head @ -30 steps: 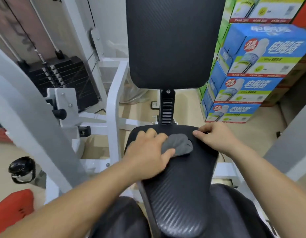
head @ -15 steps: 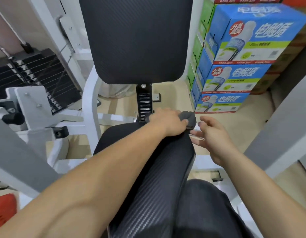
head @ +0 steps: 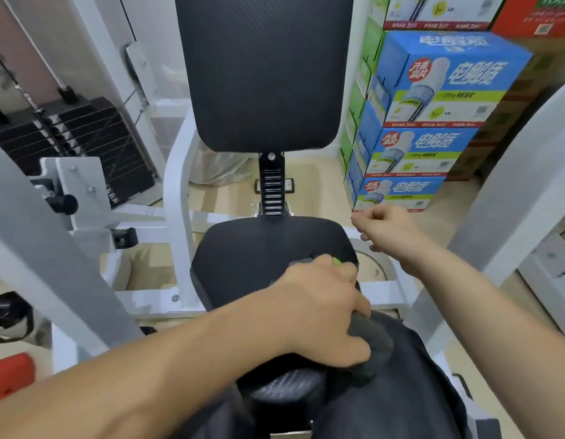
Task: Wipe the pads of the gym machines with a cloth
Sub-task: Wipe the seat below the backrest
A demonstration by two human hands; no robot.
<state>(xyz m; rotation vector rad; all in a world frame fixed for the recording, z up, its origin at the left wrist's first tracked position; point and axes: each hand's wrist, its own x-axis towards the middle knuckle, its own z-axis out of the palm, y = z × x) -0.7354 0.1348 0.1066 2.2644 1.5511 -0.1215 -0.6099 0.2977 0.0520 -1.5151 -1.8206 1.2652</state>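
**A:** How many pads are showing?

**B:** Two black ones. The backrest pad [head: 262, 71] is standing upright at the far side. The seat pad [head: 268, 248] is lying below and nearer, and one notched black post [head: 271, 191] is running between them.

**A:** And cloths?

**B:** One grey cloth [head: 371, 346]. It is sitting at the near right edge of the seat pad, against the person's dark trouser leg [head: 408, 394].

**A:** What else are you counting?

**B:** One weight stack [head: 69, 134] is sitting at the far left, behind the white frame [head: 176, 217]. Three blue cartons [head: 433, 87] are sitting stacked at the far right. Part of another carton is lying on top of them, cut off by the edge.

**A:** What is the left hand doing?

**B:** The left hand [head: 319, 308] is gripping the cloth. Its fingers are curling down over it and pressing it to the seat pad's near right edge. The cloth is bulging out beyond the fingertips, toward the near right.

**A:** And the right hand?

**B:** The right hand [head: 389, 232] is hanging just right of the seat pad's far corner, above the frame. Its fingers are curling loosely and holding nothing. I cannot tell whether any fingertip is brushing the frame.

**A:** Are the hands meeting?

**B:** No, they are apart. The right one is farther away and to the right of the left.
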